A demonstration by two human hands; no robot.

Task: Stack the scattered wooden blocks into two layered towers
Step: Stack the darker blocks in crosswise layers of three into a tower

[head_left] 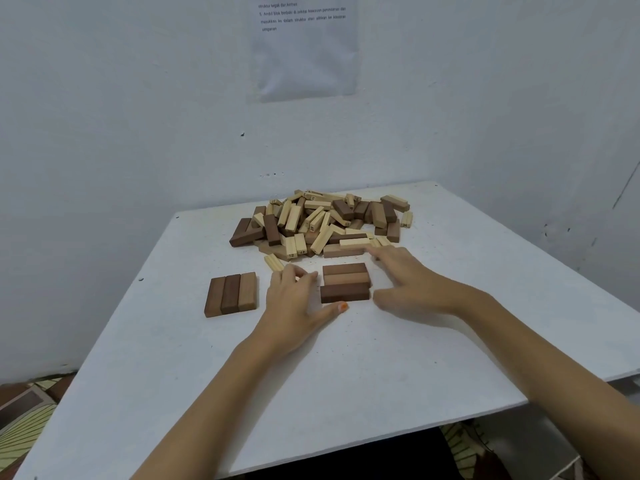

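My three-block row (346,283) lies long from 9 to 3 o'clock, between my hands. My right hand (407,284) is spread wide, holding nothing, nearest the pile (322,223) at 12 o'clock. My left hand (296,301) curls at the row's 9 end; I cannot tell if it holds anything.

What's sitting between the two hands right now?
Head view: a flat layer of three brown blocks lies on the table between the left hand and the right hand.
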